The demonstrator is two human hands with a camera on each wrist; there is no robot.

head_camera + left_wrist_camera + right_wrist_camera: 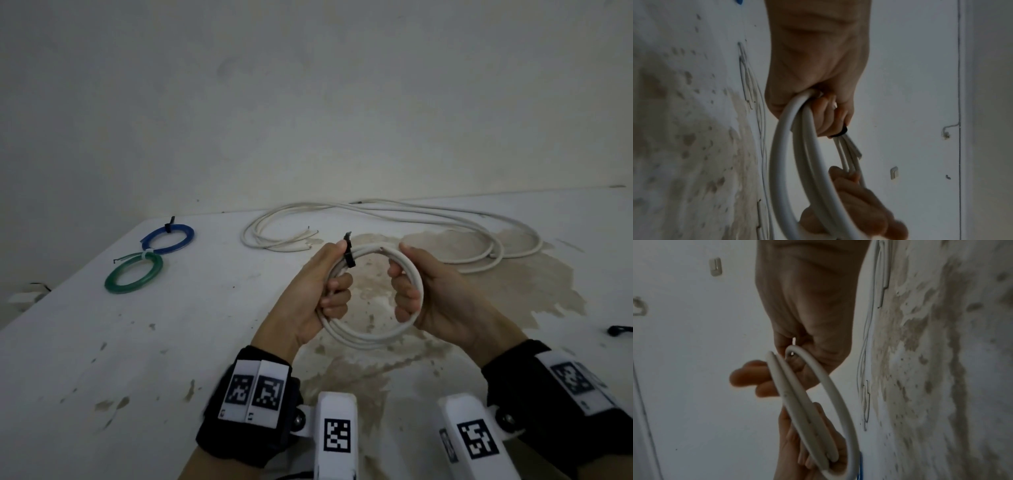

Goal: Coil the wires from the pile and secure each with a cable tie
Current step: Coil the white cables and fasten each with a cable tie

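Note:
Both hands hold a white wire coil (pixel 366 337) above the table. My left hand (pixel 320 291) grips its left side, fingers curled round the strands, thumb against a black cable tie (pixel 349 255) wrapped on the coil. My right hand (pixel 409 287) grips the right side, fingers curled through the loop. The left wrist view shows the white wire coil (pixel 791 162) running from my left hand (pixel 818 97) with the black cable tie (pixel 840 132) by the fingertips. In the right wrist view, my right hand (pixel 803 353) holds the white wire coil (pixel 797 402).
Loose white wires (pixel 394 219) sprawl at the back of the stained white table (pixel 137 342). A tied blue coil (pixel 168 238) and a tied green coil (pixel 133 272) lie at the left. A small black item (pixel 618 330) sits at the right edge.

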